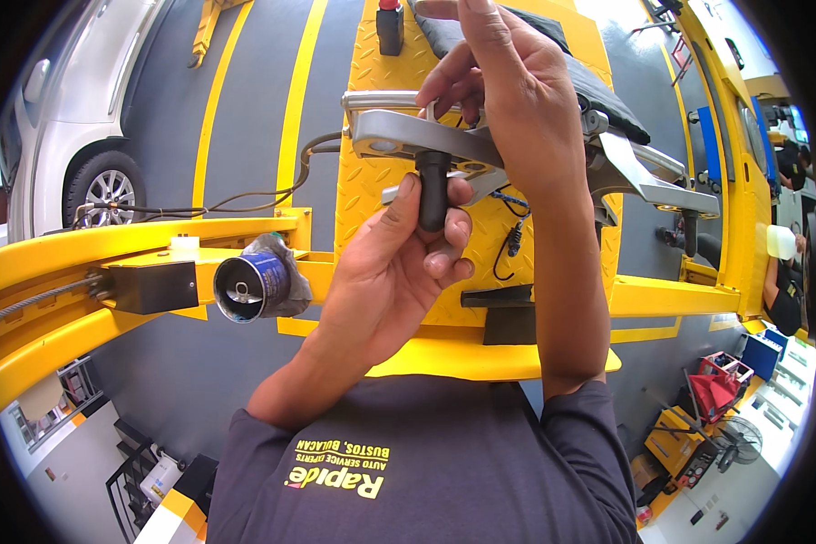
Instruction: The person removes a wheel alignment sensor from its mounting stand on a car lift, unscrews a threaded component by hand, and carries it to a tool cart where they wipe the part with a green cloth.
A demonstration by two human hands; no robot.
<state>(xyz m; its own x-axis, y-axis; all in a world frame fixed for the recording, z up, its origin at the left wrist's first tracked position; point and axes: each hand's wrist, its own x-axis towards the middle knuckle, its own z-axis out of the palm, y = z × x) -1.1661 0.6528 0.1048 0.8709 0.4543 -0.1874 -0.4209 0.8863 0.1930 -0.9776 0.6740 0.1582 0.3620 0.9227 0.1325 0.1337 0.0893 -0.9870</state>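
Black grip (433, 201) nearest, clasped in L hand (394, 245), thumb + fingers curled round it, at end of gray metal arm (390, 130). R hand (528, 109) just above & to R, part-open, fingers bent by small metal pin (432, 111) on arm; can't tell if holding it. Yellow tread plate (363, 208) below both hands. Blue can (265, 272) L of L hand, by yellow beam (91, 238). White car (91, 91) well apart, far L.

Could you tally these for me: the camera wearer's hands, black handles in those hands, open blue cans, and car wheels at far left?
Hands: 2 (left hand, right hand)
Held black handle: 1
Open blue can: 1
Car wheel: 1
Total: 5
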